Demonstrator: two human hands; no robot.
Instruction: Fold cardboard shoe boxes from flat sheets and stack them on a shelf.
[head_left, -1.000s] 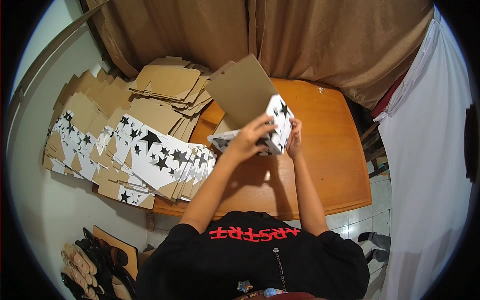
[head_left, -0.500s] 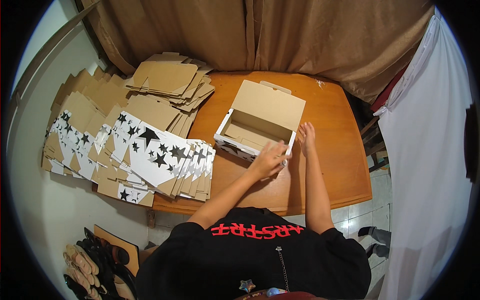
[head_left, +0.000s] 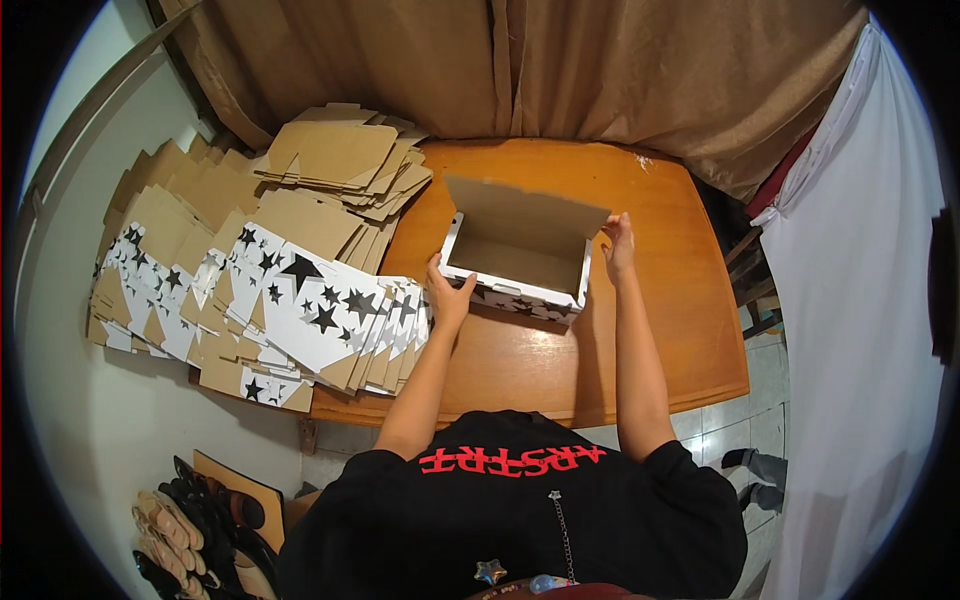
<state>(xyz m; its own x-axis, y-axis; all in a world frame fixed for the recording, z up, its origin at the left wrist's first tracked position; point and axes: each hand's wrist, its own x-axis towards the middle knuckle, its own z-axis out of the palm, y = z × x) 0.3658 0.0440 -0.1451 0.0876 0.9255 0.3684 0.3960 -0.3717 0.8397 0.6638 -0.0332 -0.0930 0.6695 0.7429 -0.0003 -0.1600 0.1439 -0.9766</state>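
From where I stand, the left hand (head_left: 450, 298) has the near left corner of a cardboard box (head_left: 520, 303) in its grasp, thumb against the front wall and fingers round the side. The right hand (head_left: 620, 250) has its fingertips at the right edge of the raised lid (head_left: 525, 208); whether they pinch it or merely touch, I cannot tell. The box sits open on the table, white with black stars outside and bare brown within.

The tabletop (head_left: 660, 300) is glossy orange-brown wood with a curved near edge. Light glares off it just in front of the box, and there is a pale scuff near its far right corner. Flat star-printed cardboard (head_left: 320, 315) lies fanned in overlapping layers on the left, close by the left hand, with a stack of plain brown cardboard (head_left: 330, 155) behind.

A brown curtain (head_left: 620, 80) hangs along the far side; a white cloth (head_left: 850, 300) drops on the right. Beside it, someone's lower legs (head_left: 768, 468) show above the pale tiled floor (head_left: 735, 410). Sandals (head_left: 170, 535) and dark shoes crowd the lower left, near the pale wall (head_left: 90, 400).
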